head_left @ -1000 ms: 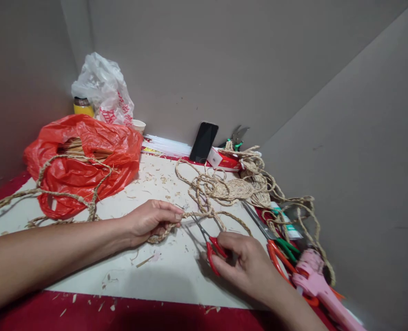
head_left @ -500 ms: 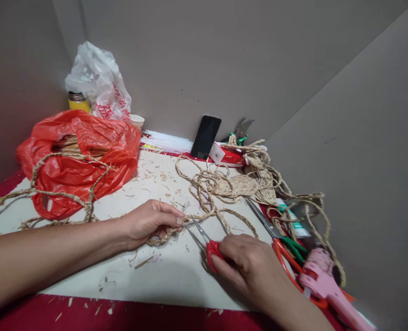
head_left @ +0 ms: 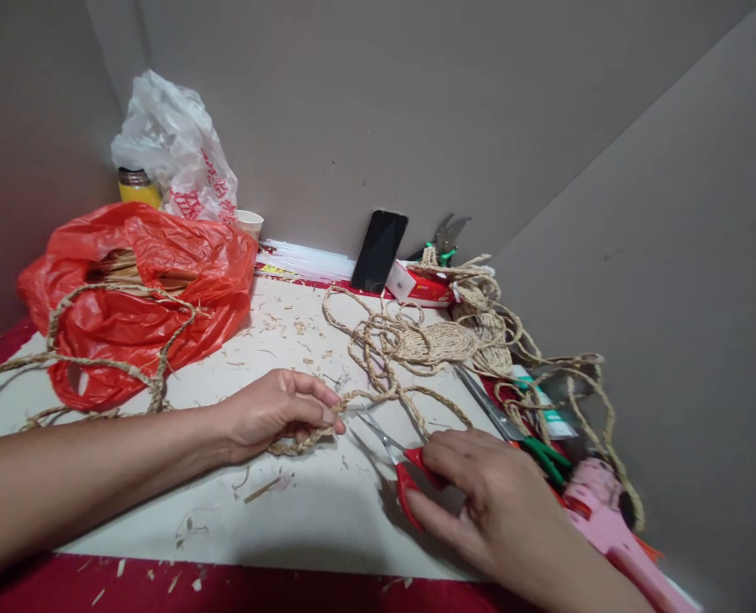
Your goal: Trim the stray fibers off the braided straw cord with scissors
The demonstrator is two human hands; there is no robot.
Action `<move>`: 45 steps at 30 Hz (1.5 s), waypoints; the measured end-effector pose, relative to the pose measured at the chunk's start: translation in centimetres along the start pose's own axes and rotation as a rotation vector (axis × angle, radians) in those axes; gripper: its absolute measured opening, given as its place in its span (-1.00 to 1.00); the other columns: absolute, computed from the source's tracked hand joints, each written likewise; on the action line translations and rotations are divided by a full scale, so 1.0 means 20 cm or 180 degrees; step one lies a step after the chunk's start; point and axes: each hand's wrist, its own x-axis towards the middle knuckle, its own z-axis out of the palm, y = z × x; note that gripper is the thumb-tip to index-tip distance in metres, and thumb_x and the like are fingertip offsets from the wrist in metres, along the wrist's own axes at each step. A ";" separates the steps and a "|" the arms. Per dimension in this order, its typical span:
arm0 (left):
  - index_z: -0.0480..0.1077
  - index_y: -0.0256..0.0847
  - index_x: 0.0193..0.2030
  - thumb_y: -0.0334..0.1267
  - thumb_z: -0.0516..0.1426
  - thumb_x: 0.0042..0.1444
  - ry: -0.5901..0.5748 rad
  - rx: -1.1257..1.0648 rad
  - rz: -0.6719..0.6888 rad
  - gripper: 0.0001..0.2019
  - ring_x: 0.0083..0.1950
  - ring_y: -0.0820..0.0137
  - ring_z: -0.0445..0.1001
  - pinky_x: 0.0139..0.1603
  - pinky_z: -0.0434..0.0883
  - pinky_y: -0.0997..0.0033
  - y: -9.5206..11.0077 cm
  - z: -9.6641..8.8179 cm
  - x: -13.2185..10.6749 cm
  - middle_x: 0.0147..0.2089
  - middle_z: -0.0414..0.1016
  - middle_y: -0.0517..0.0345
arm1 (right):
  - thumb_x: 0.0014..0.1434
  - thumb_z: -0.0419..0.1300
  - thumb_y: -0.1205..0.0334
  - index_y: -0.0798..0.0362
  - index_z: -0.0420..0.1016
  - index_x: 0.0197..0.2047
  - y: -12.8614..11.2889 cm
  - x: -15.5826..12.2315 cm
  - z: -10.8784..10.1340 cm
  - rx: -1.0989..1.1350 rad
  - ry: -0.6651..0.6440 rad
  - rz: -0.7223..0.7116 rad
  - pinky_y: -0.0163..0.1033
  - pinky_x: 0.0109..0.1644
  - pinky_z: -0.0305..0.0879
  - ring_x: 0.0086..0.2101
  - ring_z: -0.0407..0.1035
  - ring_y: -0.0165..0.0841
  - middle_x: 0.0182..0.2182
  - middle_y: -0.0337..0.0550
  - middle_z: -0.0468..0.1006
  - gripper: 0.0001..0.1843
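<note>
My left hand [head_left: 289, 410] pinches a braided straw cord [head_left: 305, 443] between thumb and fingers, just above the white board. From its fingertips the cord runs right into a loose tangle of the same cord [head_left: 378, 349]. In my right hand [head_left: 480, 477] are small scissors with red handles [head_left: 409, 477], my thumb and fingers in the loops. Their blades are parted and point left, the tips close to the cord beside my left fingertips. Whether the blades touch the cord, I cannot tell.
A red plastic bag [head_left: 141, 332] of straw stands at left, with more cord across it. A phone [head_left: 380, 251] leans on the back wall. Coiled cord, larger scissors [head_left: 486, 404] and a pink glue gun [head_left: 608, 519] lie at right. Straw scraps litter the white board [head_left: 289, 519].
The small scissors have opened, their blades and handles spreading apart, and my right hand has shifted slightly right. My left hand keeps its pinch on the cord almost in place.
</note>
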 end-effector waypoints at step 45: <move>0.54 -0.32 -0.38 -0.37 0.29 -0.21 0.0283 0.0829 -0.0168 -0.83 -0.52 0.55 0.34 -0.41 0.26 0.51 -0.02 0.05 -0.02 -0.52 0.50 0.16 | 0.20 0.09 0.17 0.01 0.26 -0.59 -0.05 -0.02 0.01 0.0162 -0.0554 -0.0033 -0.25 -0.41 -0.03 -0.57 0.20 -0.41 -0.64 -0.25 0.35 -0.67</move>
